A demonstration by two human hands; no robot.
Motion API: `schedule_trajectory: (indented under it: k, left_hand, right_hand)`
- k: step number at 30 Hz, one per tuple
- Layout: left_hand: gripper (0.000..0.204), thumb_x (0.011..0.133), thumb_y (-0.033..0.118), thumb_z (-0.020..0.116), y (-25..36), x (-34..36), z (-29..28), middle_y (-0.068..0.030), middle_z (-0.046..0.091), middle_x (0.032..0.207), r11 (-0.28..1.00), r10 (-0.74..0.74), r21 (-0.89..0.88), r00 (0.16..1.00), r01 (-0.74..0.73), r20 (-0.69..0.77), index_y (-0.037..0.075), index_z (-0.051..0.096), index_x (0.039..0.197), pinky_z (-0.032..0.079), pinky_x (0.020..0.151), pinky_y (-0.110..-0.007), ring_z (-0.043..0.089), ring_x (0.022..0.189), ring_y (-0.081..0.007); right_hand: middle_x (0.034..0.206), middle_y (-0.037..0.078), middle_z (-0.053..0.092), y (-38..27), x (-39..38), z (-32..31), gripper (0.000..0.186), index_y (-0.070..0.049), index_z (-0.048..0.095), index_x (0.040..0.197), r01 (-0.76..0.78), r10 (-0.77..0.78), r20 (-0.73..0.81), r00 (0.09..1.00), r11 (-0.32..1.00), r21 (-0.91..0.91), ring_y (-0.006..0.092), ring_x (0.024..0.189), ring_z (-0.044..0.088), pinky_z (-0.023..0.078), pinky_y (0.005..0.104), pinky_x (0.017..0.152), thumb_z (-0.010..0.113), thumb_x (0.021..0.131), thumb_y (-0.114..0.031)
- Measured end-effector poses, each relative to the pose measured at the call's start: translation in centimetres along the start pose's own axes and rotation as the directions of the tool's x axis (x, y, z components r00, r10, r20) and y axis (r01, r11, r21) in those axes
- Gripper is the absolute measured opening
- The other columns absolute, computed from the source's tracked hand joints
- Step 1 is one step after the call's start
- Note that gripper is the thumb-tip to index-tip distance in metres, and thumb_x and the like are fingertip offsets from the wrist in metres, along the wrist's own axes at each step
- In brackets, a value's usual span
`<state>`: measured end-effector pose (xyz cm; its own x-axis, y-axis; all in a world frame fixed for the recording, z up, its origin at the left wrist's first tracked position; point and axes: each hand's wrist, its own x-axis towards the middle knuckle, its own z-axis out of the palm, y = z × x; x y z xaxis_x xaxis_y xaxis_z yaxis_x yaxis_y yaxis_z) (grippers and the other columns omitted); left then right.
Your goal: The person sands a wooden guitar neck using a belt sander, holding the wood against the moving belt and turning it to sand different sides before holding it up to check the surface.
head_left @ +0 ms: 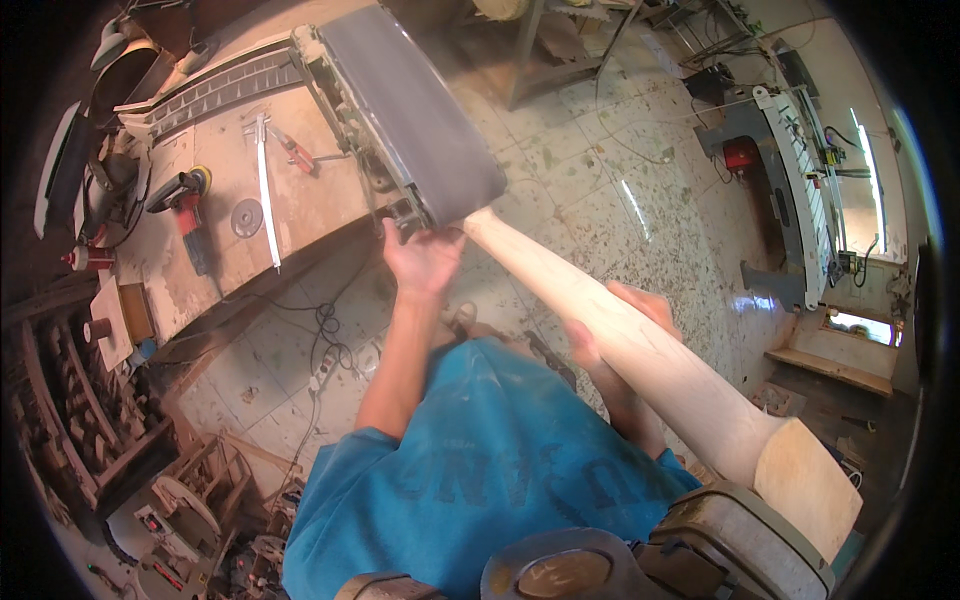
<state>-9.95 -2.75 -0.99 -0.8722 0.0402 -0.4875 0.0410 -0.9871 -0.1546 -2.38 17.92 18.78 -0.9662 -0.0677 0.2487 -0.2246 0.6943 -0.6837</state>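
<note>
Wooden post (650, 350), pale and tapered, runs slantwise from 12 o'clock, just above the picture's centre, to its thick, squared end at 4 o'clock. Its narrow tip is right by the near end of the belt sander (410, 110) at 11 o'clock; whether it touches the belt, I cannot tell. The right hand (590, 352), at 4 o'clock from the centre, is curled around the post, thumb and fingers on opposite sides. The left hand (425, 262), at 10 o'clock, is partly open beside the tip, thumb raised; its fingers are partly hidden, so I cannot tell whether they grip anything. Toward 10 o'clock, a table (335, 205) bears a grey disc (247, 217), with a grinder (187, 220) at the disc's 9 o'clock, and a caliper (265, 180) and a red-handled tool (293, 152) toward its 1 o'clock. A blue shirt (480, 420) fills 6 o'clock.
</note>
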Motion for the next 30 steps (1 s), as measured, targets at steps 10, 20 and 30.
schedule_trajectory:
  k: [10,20,30]
  left_hand:
    - [0.058,0.100,0.054,0.043,0.1,0.7,-0.3,-0.0109,0.059,0.131,0.999,-0.014,0.039,0.996,0.010,0.087,0.007,0.056,0.132,0.044,0.102,-0.041,0.055,0.116,-0.0278]
    - [0.075,0.099,0.056,0.045,-1.2,-1.3,0.2,-0.0202,0.046,0.143,0.999,-0.021,-0.042,0.997,0.024,0.080,-0.006,0.037,0.141,0.030,0.120,-0.053,0.043,0.136,-0.0354]
    - [0.071,0.096,0.058,0.050,-0.6,0.6,0.0,-0.0194,0.050,0.136,0.998,-0.006,-0.059,1.000,0.007,0.005,-0.004,0.049,0.132,0.034,0.116,-0.054,0.048,0.126,-0.0342]
  right_hand:
    - [0.097,0.012,0.064,-0.6,1.1,0.7,0.062,0.004,0.060,0.109,-0.038,0.039,-0.024,0.999,0.999,0.014,0.0177,0.084,0.063,0.053,0.0320,0.075,0.091,0.071,-0.035]
    - [0.100,0.013,0.063,0.2,0.6,-1.2,0.061,0.004,0.062,0.109,0.176,-0.178,-0.031,0.984,0.983,-0.051,0.0190,0.088,0.063,0.053,0.0326,0.076,0.090,0.072,-0.034]
    - [0.098,0.011,0.064,-0.1,2.2,0.2,0.065,0.004,0.059,0.110,0.157,-0.156,0.026,0.987,0.983,-0.090,0.0190,0.085,0.063,0.053,0.0334,0.075,0.090,0.072,-0.038]
